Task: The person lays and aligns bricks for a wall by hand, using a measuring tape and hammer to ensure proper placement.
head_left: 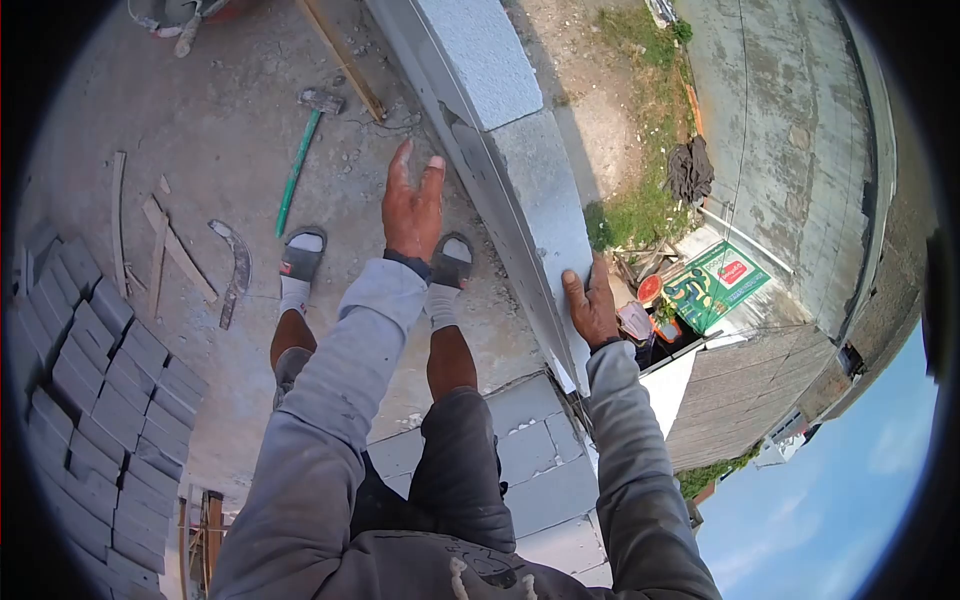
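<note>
My left hand [412, 210] hangs in the air above the floor, left of the wall, with thumb and fingers stretched apart and nothing in it. My right hand [592, 308] is at the outer edge of a light grey block [540, 185] on top of the low wall. Its thumb lies by the block's edge and its fingers point forward, spread apart; part of them is hidden on the far side. A paler block [480, 60] continues the row farther ahead. A thin string line runs along the wall's inner side.
A green-handled hammer [298, 165] lies on the concrete floor beside a curved flat bar [236, 272] and wood strips [178, 248]. Stacked grey blocks [105, 390] stand at left. A wooden stick [342, 60] leans ahead. Beyond the wall, the ground drops to a green banner [715, 287].
</note>
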Available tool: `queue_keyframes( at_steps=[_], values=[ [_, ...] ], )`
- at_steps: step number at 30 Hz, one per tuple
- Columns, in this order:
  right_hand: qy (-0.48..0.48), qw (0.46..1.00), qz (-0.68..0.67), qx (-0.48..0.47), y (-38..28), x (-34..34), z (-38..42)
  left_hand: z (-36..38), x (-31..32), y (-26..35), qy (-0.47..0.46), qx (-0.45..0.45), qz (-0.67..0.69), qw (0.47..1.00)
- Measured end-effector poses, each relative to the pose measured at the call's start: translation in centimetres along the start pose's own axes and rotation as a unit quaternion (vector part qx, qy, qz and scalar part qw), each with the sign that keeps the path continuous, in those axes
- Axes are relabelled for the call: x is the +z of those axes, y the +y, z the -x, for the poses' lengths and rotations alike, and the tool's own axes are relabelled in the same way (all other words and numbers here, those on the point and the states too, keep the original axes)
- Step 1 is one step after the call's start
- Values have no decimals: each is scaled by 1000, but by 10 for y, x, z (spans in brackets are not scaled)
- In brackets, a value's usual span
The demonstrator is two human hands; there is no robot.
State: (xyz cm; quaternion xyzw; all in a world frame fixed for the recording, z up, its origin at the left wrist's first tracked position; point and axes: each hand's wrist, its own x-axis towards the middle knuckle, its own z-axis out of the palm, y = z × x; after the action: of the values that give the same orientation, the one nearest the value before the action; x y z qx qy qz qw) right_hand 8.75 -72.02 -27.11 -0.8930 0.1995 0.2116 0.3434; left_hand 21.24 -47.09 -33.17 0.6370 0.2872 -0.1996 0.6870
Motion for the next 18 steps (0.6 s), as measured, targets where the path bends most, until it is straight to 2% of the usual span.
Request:
queue_keyframes(
  at_steps=[2, 3, 5, 6, 8, 10, 11, 12, 16, 18],
  values=[
    [23, 1000, -20, 1, 0, 3, 1, -12, -10, 18, 54, 191, -176, 964],
    [29, 999, -37, 2, -5, 2, 1, -12, -10, 32, 35, 203, -187, 961],
    [80, 996, -35, -13, 4, 7, 1, -7, -5, 65, 29, 338, -320, 885],
    [82, 996, -29, -19, 3, 6, 2, -6, 0, 79, 14, 352, -327, 877],
    [100, 995, -21, -11, 0, 7, 4, -6, 14, 96, -73, 444, -459, 766],
    [86, 996, -29, 25, -9, 3, 13, -9, 29, 98, -158, 514, -484, 691],
    [61, 997, -21, 45, -11, 1, 10, -7, 39, 96, -189, 539, -495, 654],
    [82, 996, -24, 38, -9, 4, 11, -4, 46, 90, -219, 560, -507, 618],
    [132, 990, -22, 41, -6, 12, 11, -16, 61, 60, -219, 572, -551, 568],
    [144, 989, -10, 37, -4, 14, 11, -28, 59, 49, -225, 608, -532, 544]
  ],
)
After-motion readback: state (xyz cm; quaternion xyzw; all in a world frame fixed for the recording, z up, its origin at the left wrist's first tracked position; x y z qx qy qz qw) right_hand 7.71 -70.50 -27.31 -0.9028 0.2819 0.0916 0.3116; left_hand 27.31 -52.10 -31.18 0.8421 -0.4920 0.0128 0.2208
